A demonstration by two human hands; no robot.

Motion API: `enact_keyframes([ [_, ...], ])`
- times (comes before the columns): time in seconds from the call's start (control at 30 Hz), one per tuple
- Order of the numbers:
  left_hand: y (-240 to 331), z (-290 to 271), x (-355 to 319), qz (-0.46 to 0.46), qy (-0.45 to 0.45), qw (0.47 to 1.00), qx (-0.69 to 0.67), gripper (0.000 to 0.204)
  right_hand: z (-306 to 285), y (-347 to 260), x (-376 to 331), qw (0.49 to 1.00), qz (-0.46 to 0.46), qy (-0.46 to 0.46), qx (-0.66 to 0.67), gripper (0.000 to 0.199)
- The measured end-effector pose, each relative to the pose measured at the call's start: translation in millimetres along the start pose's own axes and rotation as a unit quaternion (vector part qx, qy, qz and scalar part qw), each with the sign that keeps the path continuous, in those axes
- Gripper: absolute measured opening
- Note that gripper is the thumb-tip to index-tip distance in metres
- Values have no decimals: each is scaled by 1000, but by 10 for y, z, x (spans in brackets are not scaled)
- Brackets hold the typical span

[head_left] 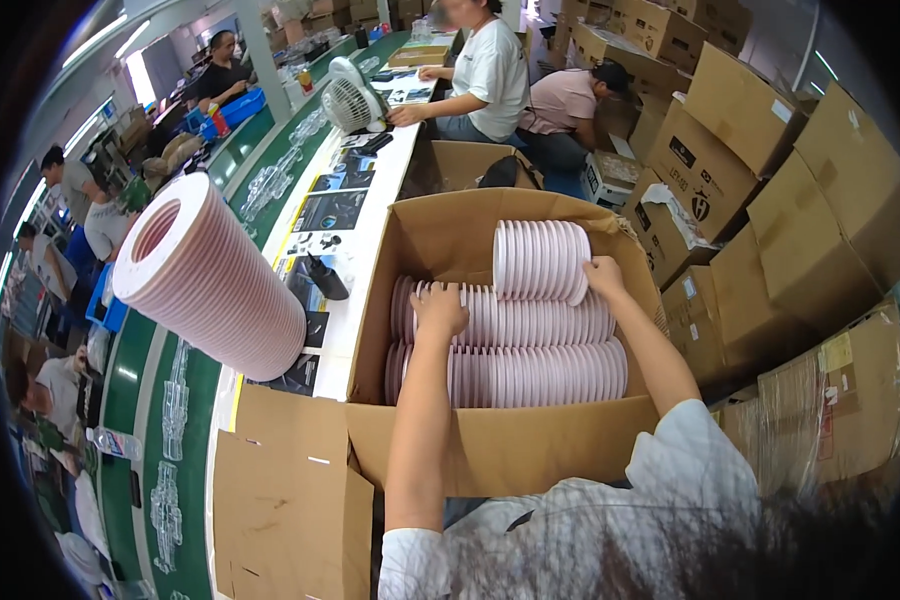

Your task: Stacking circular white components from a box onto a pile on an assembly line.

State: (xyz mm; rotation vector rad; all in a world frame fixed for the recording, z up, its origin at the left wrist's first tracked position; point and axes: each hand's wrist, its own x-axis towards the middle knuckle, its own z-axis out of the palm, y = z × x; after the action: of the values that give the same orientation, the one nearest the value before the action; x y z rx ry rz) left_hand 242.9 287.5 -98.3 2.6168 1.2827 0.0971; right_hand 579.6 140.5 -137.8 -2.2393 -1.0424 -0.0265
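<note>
An open cardboard box [500,440] stands before me, holding rows of pinkish-white plastic rings [560,375] set on edge. Across the back row of rings [540,318] lies a shorter stack of the same rings [542,262]. My right hand [602,278] grips this upper stack at its right end, the fingers partly hidden behind it. Over the left part of the back row my left hand [440,308] curls its fingers onto the rings. A tall leaning stack of rings [210,280] stands on the white bench [355,290] to the left.
Beside the bench, clear plastic parts [173,405] lie on a green conveyor [150,440]. A black bottle [325,278] and a white fan [352,95] stand on the bench. Cardboard cartons [710,170] pile up at right. Co-workers [490,80] sit beyond the box.
</note>
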Motion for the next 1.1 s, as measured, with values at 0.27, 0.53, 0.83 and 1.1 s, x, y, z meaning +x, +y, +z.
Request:
enact_keyframes([
  [0.27,47,-190,-47,69,37,993,-91,51,-1249,-769,-237,972,16,-35,234,32],
  [0.53,269,-478,-191,236,154,926,-252,74,-1309,-1377,-659,942,-73,-129,303,30],
  [0.83,236,-455,-174,265,173,925,-211,65,-450,-1450,-743,767,83,-397,498,35],
  [1.1,-70,-680,-157,136,184,972,-49,46,-263,-1665,-1002,833,-62,-371,405,31],
])
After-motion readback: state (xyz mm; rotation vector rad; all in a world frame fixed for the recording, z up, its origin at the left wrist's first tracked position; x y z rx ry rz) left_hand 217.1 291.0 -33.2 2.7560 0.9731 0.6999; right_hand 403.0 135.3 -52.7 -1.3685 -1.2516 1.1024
